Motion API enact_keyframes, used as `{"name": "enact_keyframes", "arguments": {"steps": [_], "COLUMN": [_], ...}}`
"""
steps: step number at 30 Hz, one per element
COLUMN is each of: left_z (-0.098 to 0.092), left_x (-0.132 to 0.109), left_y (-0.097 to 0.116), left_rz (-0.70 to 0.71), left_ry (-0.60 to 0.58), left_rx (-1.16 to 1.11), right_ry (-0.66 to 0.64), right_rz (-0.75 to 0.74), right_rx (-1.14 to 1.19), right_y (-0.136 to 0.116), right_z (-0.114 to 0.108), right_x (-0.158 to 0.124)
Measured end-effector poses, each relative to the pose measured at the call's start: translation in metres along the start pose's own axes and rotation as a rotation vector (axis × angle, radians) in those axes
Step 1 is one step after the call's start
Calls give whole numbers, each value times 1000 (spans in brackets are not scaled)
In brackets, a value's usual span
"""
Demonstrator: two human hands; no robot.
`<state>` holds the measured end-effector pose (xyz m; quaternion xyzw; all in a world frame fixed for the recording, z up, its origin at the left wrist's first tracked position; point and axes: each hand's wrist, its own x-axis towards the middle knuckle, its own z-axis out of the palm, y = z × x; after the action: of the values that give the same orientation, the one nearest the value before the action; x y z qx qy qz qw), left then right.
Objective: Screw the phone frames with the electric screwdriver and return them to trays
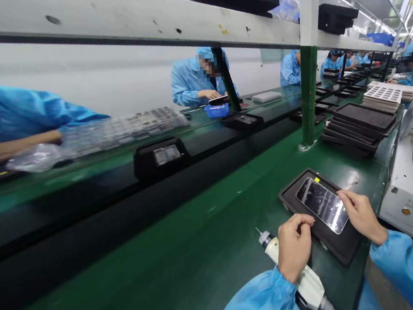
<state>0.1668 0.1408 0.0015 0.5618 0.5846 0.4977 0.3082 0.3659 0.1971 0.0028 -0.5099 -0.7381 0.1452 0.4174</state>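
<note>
A smartphone (320,202) with a dark, shiny screen and a light rim lies on a black tray (337,247) at the lower right, a small yellow tab at its far end. My right hand (361,213) is closed at the phone's right edge, thumb and fingers against it. On the near left side of the tray, my left hand (296,246) is closed with curled, pinched fingers, apart from the phone; whatever they may hold is too small to tell. Partly hidden under my left wrist lies a white electric screwdriver (312,283), its bit pointing away from me.
A conveyor (123,202) with black trays (165,156) runs beyond my bench. Stacked black trays (362,125) and stacked white sheets (381,96) stand behind a green post (309,96). At right is a machine (412,213) with buttons. Co-workers in blue sit opposite.
</note>
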Motion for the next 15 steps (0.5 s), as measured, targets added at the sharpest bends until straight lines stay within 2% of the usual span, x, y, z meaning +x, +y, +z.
{"name": "enact_keyframes", "arguments": {"steps": [2, 4, 6, 8, 9, 11, 13, 15], "left_z": [0, 1, 1, 2, 2, 2, 2, 1], "left_x": [0, 0, 1, 1, 1, 0, -2, -4], "left_y": [0, 0, -1, -1, -1, -2, -1, 0], "left_rz": [-7, -16, -21, -23, -22, -16, -2, 13], "left_ry": [-2, -10, -21, -24, -22, -12, 4, 27], "left_rx": [-5, -10, -16, -19, -21, -31, -52, -82], "right_ry": [110, 127, 0, -169, -230, -271, -256, -208], "right_rz": [-59, -67, -18, 39, 63, 100, 112, 142], "right_rx": [-90, -268, -460, -544, -525, -430, -347, -157], "right_y": [7, 17, 27, 36, 39, 44, 44, 39], "right_z": [-6, -13, -18, -20, -20, -19, -19, -21], "right_x": [-5, -8, -9, -8, -7, -5, -3, -2]}}
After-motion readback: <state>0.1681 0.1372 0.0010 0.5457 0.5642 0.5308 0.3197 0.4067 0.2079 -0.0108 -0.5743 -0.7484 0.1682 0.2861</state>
